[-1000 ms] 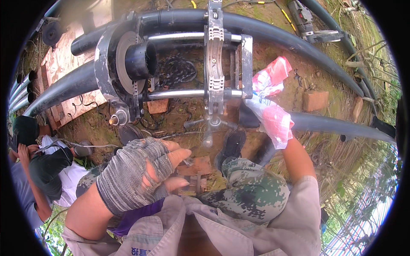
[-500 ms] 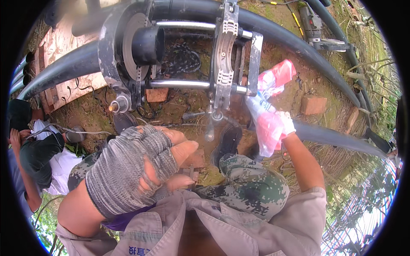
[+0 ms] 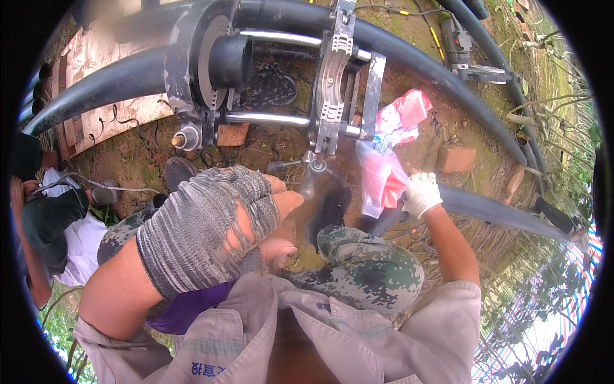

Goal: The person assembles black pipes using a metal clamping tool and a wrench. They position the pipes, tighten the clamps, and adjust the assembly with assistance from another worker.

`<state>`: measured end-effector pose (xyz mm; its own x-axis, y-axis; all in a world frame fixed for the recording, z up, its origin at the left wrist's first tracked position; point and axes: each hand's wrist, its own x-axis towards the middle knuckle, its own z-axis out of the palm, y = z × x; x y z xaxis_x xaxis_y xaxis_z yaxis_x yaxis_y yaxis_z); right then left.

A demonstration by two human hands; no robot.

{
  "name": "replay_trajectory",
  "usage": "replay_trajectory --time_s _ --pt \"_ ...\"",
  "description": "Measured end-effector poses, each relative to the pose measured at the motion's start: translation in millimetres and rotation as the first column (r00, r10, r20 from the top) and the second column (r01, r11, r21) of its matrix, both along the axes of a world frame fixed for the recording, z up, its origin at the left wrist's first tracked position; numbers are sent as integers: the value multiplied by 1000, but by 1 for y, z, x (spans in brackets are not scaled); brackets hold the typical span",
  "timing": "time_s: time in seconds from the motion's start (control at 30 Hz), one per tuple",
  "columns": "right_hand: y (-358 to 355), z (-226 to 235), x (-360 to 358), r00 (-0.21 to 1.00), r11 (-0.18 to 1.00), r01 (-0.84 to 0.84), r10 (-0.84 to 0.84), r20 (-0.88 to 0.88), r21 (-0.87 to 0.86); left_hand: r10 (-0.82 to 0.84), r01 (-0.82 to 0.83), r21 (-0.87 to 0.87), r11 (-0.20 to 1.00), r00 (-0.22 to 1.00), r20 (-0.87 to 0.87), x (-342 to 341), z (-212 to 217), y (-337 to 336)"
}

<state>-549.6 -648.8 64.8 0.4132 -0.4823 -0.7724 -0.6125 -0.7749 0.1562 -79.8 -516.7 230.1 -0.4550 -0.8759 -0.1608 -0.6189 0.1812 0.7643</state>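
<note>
My left hand (image 3: 208, 230), in a grey knitted glove with bare fingertips, is raised close in front of my chest. Its fingers reach to the right, with the thumb apart below them; nothing shows in it, though the palm is hidden. My right hand (image 3: 422, 195), in a white glove, has its fingers curled at the edge of a crumpled red-and-white plastic bag (image 3: 387, 169). The bag hangs by the end of a black pipe (image 3: 499, 210) lying on the right. Ahead stands a pipe-clamping frame (image 3: 332, 83) with steel rods, holding a black pipe stub (image 3: 230, 62) in its left ring.
Long black pipe (image 3: 441, 80) curves behind the frame. Bricks (image 3: 456, 159) lie on the soil, and a power tool (image 3: 470, 57) rests at the far right. At the left edge another person (image 3: 57, 217) sits near a wooden board (image 3: 121, 131).
The bag has slipped off my right hand, so the white glove now shows whole beside it. My left hand has shifted slightly right. The view has moved a little.
</note>
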Motion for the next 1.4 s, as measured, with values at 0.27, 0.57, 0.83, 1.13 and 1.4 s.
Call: replay_trajectory --time_s 0.27,0.57,0.83,1.13,1.4 --pt "3 49 6 994 998 -28 33 100 -51 -5 4 34 999 1000 27 0 6 0" --pt "14 74 -16 961 995 24 4 276 -97 0 0 -1 1000 1000 10 3 5 21" --pt "-8 36 -22 993 989 109 -112 -23 -104 45 -44 -90 995 999 2 8 -4 28" --pt "-29 28 36 523 805 433 142 840 -406 39 -39 3 999 993 109 2 -2 5" --pt "-32 -84 -8 928 886 345 -273 253 -309 16 -36 146 989 990 139 6 -18 -3"
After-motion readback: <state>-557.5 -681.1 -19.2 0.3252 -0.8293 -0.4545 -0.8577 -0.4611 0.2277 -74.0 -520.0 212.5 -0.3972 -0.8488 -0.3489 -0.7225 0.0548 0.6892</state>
